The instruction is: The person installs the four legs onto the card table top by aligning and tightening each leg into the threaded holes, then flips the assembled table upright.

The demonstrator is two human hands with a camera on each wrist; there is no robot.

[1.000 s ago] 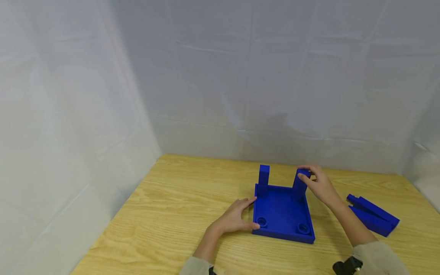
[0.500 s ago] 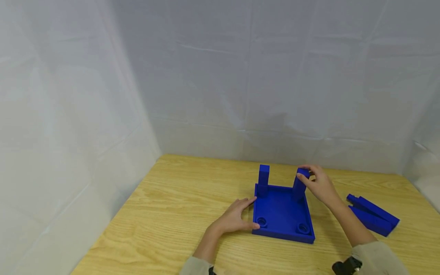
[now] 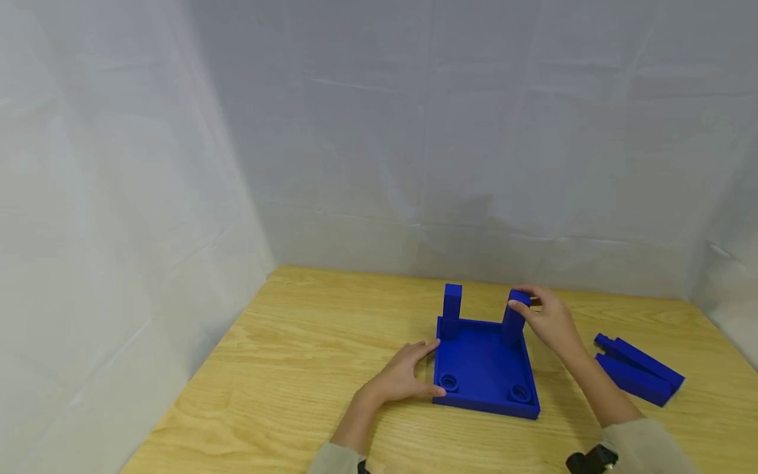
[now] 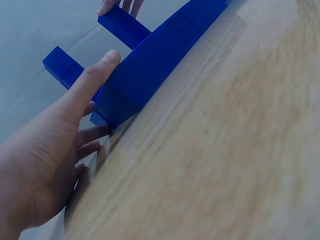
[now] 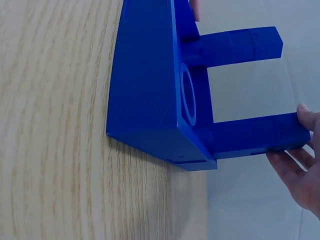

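Blue post [image 3: 513,316] at the far right corner of the blue tray [image 3: 482,368] stands upright, and the right hand [image 3: 547,319] has it by the top: the thumb lies on the near face of the post's upper end and the fingers curl round the far side, as the right wrist view also shows, with fingertips [image 5: 306,117] on the post's end. The post's foot sits inside the tray at that corner; whether it is fully seated cannot be told.

A second blue post [image 3: 452,311] stands upright in the far left corner of the same tray, untouched. In the two near corners of the tray are round sockets, one at the left [image 3: 448,382] and one at the right [image 3: 520,394], both without posts.

The left hand [image 3: 403,378] lies flat on the bench [image 3: 296,368] against the tray's left wall, fingers fairly straight, the thumb [image 4: 92,82] pressed along the wall and the other fingers touching its lower edge; it grips nothing.

The tray rests flat on the wooden bench, a little right of the middle. Well apart from it to the right, past the right forearm, two more blue posts [image 3: 638,376] lie side by side on the bench. White cloth [image 3: 379,131] hangs behind the bench and along both sides.
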